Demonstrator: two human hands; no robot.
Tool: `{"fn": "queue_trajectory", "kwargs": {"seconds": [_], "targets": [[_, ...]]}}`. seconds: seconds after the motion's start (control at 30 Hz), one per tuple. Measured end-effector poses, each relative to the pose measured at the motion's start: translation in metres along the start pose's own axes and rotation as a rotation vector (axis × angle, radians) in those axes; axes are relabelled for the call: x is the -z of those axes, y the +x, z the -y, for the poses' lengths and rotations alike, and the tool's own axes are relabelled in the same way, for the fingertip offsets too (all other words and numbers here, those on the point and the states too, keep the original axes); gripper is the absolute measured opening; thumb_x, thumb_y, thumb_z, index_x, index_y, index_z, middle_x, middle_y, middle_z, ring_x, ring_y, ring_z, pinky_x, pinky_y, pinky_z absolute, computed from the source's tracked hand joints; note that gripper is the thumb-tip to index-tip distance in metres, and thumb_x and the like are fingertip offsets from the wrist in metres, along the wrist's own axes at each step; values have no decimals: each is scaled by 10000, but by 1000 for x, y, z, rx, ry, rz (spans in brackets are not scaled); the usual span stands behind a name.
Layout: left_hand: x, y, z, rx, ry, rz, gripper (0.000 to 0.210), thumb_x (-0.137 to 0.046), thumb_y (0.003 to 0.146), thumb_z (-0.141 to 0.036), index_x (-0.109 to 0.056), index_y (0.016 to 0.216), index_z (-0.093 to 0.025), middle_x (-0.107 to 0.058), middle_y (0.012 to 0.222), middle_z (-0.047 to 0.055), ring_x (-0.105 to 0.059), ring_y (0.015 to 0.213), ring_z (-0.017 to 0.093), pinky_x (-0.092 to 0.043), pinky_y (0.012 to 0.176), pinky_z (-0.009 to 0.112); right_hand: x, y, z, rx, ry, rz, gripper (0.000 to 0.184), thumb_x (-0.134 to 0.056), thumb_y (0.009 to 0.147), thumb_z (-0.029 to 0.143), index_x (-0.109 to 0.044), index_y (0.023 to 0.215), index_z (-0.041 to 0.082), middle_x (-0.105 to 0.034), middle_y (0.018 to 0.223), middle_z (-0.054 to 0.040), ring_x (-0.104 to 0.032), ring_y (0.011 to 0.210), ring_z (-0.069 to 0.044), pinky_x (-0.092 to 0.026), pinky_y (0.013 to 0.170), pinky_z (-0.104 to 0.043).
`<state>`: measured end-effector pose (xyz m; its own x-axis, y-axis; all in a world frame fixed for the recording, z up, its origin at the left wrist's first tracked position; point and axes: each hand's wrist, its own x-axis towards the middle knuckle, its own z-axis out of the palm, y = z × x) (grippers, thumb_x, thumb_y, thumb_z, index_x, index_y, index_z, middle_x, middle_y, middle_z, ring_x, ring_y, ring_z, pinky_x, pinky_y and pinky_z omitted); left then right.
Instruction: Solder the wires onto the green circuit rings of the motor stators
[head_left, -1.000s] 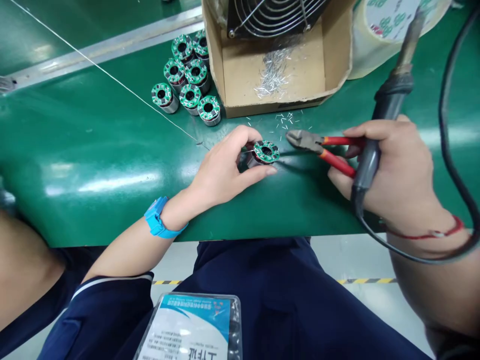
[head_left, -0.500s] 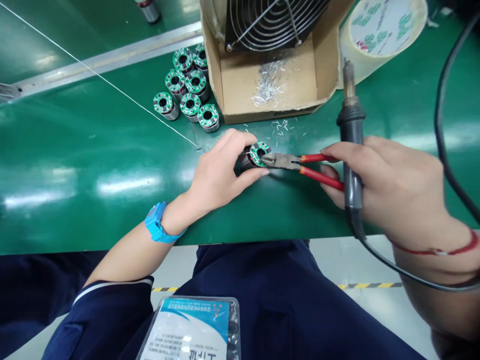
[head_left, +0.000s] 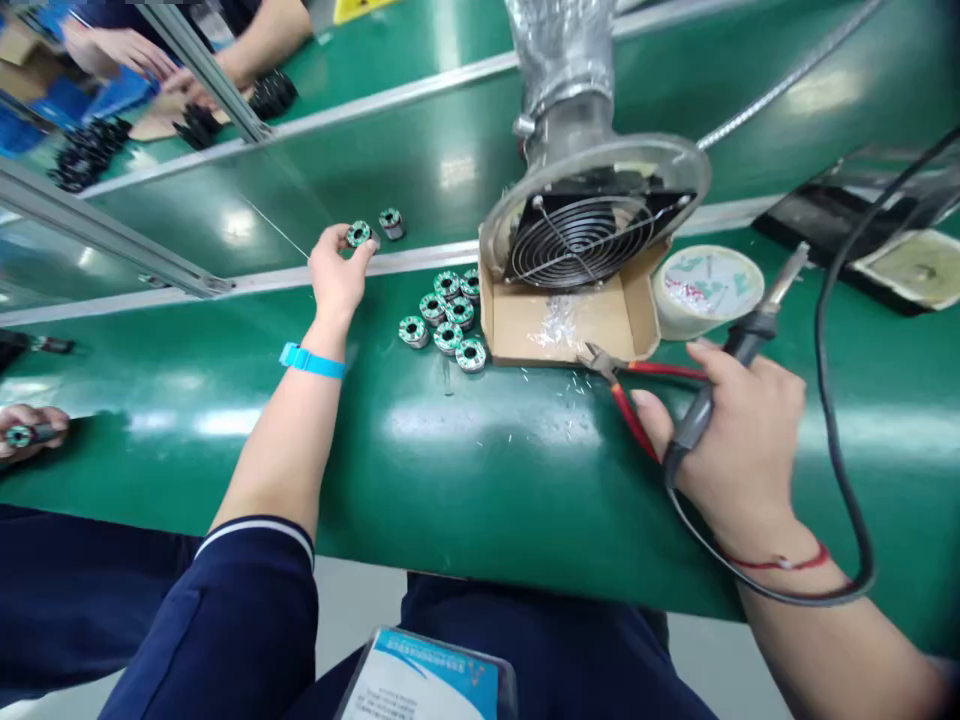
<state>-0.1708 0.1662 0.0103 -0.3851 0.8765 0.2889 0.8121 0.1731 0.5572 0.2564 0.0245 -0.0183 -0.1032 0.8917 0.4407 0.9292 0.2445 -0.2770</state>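
Observation:
At the far strip beyond the metal rail, my left hand (head_left: 337,280) holds a motor stator (head_left: 359,234) topped with a round green circuit board. Beside it stands a second stator (head_left: 391,223). My right hand (head_left: 739,445) is closed round red-handled wire cutters (head_left: 636,405) and a soldering iron (head_left: 724,375) together. The cutters' jaws are parted near the front edge of a cardboard box (head_left: 525,348), with nothing visible between them. Several more stators (head_left: 448,337) stand grouped left of the box, boards facing up.
A fan (head_left: 577,240) with a duct sits over the box, which holds wire clippings (head_left: 561,325); more lie in front. Right of it stands a tape roll (head_left: 701,285). The iron's cable (head_left: 829,380) loops on the right. Another person's hand (head_left: 34,430) holds a stator at far left.
My left hand has gone from the table front to the far strip with a stator. The cutters have come away from the stator. My view takes in more of the bench's far side.

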Motion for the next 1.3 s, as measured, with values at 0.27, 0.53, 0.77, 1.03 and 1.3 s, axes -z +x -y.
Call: {"fn": "queue_trajectory", "kwargs": {"seconds": [0.27, 0.53, 0.77, 1.03, 1.3], "targets": [[-3, 39, 17, 186, 204, 45, 691, -633, 910, -260, -415, 1513, -2, -494, 1531, 268, -522, 1409, 349, -410, 1186, 441, -9, -2, -17, -112, 214, -25, 570, -488, 965, 526, -493, 1473, 268, -728, 872, -51, -667, 662, -219, -475, 565, -330], [-18, 58, -8, 65, 237, 207, 495, -614, 904, -221, -569, 1386, -117, -619, 1437, 172, -581, 1332, 310, -434, 1143, 427, -17, -4, -27, -132, 348, -7, 597, -477, 963, 547, -487, 1473, 237, -708, 1134, -123, -696, 1037, -302, -575, 893, -484], [26, -18, 2, -49, 237, 331, 447, -614, 912, -341, -621, 1317, -153, -628, 1336, 141, -600, 1236, 290, -459, 1094, 370, -9, 0, -21, -114, 345, -52, 528, -574, 935, 493, -550, 1410, 265, -703, 1184, -130, -700, 1054, -307, -591, 918, -488], [71, -121, 13, -48, 13, 540, 409, -689, 845, -307, -640, 1239, -207, -582, 968, 28, -495, 692, 129, -466, 723, 289, 7, -2, -10, -77, 315, -220, 276, -680, 853, 390, -701, 1087, 245, -693, 885, -79, -676, 772, -263, -587, 709, -446], [49, -200, -63, 101, -575, 846, 486, -759, 820, -432, -579, 1222, -227, -555, 809, -7, -412, 603, 102, -340, 541, 254, 49, -13, 58, -120, 823, 125, 421, -610, 943, 262, -589, 1354, 355, -778, 941, 27, -756, 747, -163, -648, 733, -334]]}}
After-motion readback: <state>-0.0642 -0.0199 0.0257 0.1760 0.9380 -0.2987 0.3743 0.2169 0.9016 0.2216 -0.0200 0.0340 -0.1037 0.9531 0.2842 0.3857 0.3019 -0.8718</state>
